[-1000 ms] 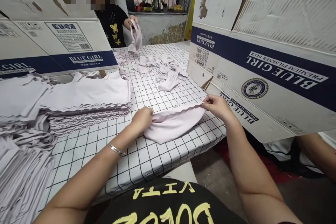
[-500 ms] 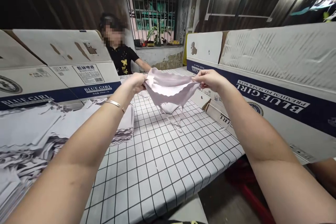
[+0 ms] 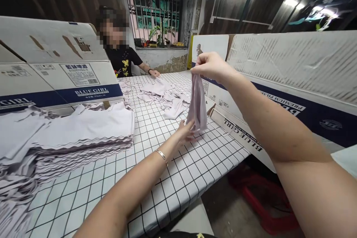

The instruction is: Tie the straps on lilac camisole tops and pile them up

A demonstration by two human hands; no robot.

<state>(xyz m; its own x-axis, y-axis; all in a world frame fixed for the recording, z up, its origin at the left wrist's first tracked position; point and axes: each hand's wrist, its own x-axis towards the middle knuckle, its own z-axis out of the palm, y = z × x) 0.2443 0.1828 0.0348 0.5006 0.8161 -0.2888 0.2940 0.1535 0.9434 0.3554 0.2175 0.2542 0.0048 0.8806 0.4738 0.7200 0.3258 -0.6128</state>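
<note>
A pale lilac strappy top (image 3: pixel 197 100) hangs folded lengthwise over the table. My right hand (image 3: pixel 208 66) is closed in a pinch on its upper end. Low down, my left hand (image 3: pixel 186 132) touches the bottom of the cloth, fingers stretched and apart, some partly behind the fabric. Beyond them, several loose lilac pieces (image 3: pixel 175 107) lie on the checked tablecloth (image 3: pixel 156 160). To the left is a thick stack of lilac tops (image 3: pixel 111 122) with wavy edges.
A white and blue carton (image 3: pixel 92 70) stands behind the stack. Another long carton (image 3: pixel 279 63) lines the right side, with a carton flap (image 3: pixel 237 128) below it. Across the table a person in black (image 3: pixel 125 59) has one hand on a lilac piece. A red stool-like object (image 3: pixel 259 208) is on the floor.
The top was spread between both hands; now it hangs from my right hand, which is higher. My left hand has let go of its corner and moved down and right to the lower end.
</note>
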